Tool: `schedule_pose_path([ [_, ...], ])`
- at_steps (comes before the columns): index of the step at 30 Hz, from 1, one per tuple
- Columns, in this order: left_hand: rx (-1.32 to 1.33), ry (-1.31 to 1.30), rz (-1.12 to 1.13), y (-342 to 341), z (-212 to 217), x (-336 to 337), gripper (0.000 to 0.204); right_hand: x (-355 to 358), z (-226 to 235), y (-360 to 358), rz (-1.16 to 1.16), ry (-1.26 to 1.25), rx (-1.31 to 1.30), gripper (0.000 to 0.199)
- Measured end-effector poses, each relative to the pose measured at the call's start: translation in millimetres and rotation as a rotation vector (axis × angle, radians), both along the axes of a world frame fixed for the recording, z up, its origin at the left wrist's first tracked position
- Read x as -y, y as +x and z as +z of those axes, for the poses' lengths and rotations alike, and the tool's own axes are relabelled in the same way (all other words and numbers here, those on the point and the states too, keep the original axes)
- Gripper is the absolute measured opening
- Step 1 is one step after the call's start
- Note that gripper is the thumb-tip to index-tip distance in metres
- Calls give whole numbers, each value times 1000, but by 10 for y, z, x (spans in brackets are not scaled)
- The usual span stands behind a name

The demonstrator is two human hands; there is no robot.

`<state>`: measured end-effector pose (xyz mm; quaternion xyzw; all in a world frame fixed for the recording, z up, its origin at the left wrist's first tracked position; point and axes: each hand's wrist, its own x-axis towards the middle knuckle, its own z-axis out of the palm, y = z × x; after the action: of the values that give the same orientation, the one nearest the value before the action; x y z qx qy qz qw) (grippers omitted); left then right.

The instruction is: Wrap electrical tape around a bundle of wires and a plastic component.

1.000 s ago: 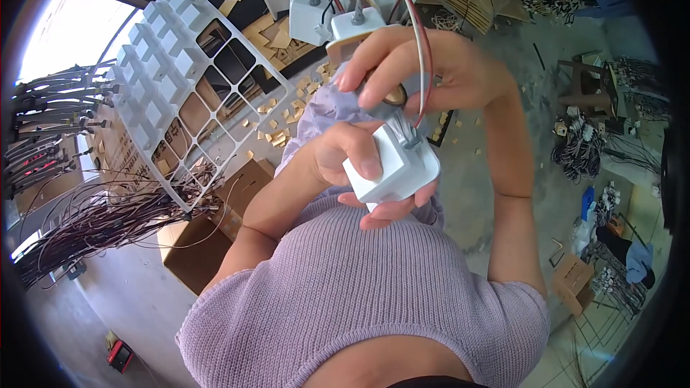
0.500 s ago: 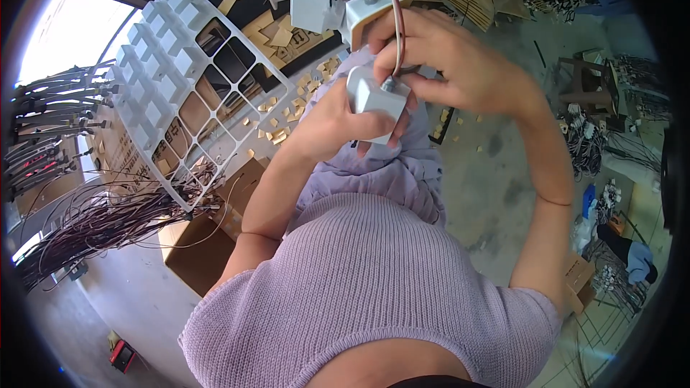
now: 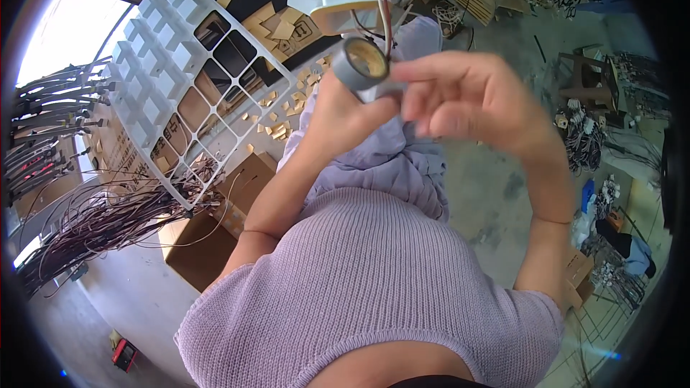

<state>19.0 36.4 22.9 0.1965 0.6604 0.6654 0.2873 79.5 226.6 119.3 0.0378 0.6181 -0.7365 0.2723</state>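
At mid-view, our left hand (image 3: 334,118) clasps a part-hidden white plastic piece (image 3: 382,91), while our right hand (image 3: 478,104), too loosely parted, could let the round grey tape roll (image 3: 346,70) drop.

"What's at upper centre?"
"A grey tape roll with a tan core (image 3: 349,72), tilted, its round hole facing the camera."
"Beneath it?"
"A white plastic piece (image 3: 379,92), mostly hidden."

White daylight (image 3: 68,36) glares upper left. The grey floor (image 3: 158,323) bears dark smudges (image 3: 512,185) — pale tiles (image 3: 596,332), too (lower right).
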Motion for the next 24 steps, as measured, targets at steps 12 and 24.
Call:
schedule_pose_path([
  [12,1109,1038,-924,264,-121,-45,58,-79,-684,-534,384,-54,-729,70],
  [24,-226,-169,165,192,59,-4,37,-33,-348,174,-161,-304,-53,67],
])
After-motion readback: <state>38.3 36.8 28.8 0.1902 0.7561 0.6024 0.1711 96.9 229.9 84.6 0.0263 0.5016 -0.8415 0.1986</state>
